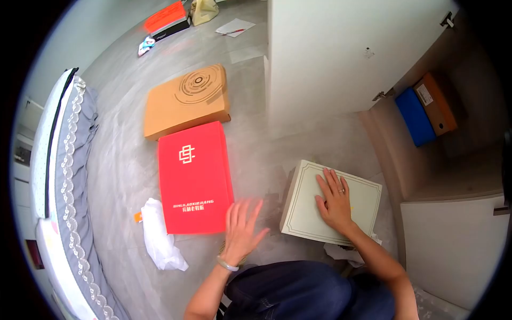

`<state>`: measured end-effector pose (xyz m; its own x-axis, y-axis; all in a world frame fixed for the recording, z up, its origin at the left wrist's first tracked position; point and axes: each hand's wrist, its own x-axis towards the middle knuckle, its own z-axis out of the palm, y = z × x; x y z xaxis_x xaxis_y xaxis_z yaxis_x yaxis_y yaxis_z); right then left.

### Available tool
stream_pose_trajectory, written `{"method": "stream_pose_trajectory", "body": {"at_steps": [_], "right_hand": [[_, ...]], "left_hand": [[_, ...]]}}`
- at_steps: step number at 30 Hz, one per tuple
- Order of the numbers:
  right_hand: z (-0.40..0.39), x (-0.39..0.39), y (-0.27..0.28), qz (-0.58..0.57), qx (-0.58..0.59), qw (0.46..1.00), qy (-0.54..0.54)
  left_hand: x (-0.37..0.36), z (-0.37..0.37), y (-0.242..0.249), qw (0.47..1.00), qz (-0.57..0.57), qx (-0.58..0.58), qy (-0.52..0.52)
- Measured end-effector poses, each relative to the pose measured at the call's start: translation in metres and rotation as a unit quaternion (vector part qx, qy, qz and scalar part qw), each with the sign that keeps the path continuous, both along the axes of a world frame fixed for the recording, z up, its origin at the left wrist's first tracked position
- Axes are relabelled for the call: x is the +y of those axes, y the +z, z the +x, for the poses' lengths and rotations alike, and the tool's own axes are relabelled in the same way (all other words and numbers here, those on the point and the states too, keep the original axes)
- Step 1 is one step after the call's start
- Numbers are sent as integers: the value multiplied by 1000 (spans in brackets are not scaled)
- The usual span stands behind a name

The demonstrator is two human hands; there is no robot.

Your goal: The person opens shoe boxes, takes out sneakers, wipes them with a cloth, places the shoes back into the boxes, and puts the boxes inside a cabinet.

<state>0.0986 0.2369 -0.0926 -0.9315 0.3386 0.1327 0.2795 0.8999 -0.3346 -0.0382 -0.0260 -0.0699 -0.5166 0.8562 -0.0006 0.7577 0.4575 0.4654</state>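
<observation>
My right hand point(335, 205) lies flat on the lid of a pale cream gift box point(298, 213) with a thin line border, its fingers stretched out and a ring on one of them. Beside the lower right corner of a red box point(194, 176) is my left hand point(244, 226), fingers spread and slightly blurred, holding nothing. A pale bangle circles the left wrist. The red box bears a gold emblem and lettering. Its far end meets a brown cardboard box point(186, 98) printed with rings. A white plastic bag point(160, 237) lies by the red box's left side.
At right a cabinet stands with its white door point(325, 58) swung out; inside are a blue-and-orange shoebox point(424, 109). A bed with a lace-edged skirt point(72, 186) runs along the left. Farther off are an orange-lidded box point(166, 20), a yellow bag point(204, 10) and paper point(234, 28).
</observation>
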Motion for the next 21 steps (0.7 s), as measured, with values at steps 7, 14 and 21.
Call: {"method": "stream_pose_trajectory", "body": {"at_steps": [7,14,21], "right_hand": [[-1,-3,-1,-18,15,1000,-7],[2,-4,-3,-12,34,999,-6],[2,-4,-5,-10,33,999,-10]], "left_hand": [[-43,-14,-25,969,-51,236,50],[-109,-34,80,925,261,169,217],[-182,-50,83,810,477,142,311]]}}
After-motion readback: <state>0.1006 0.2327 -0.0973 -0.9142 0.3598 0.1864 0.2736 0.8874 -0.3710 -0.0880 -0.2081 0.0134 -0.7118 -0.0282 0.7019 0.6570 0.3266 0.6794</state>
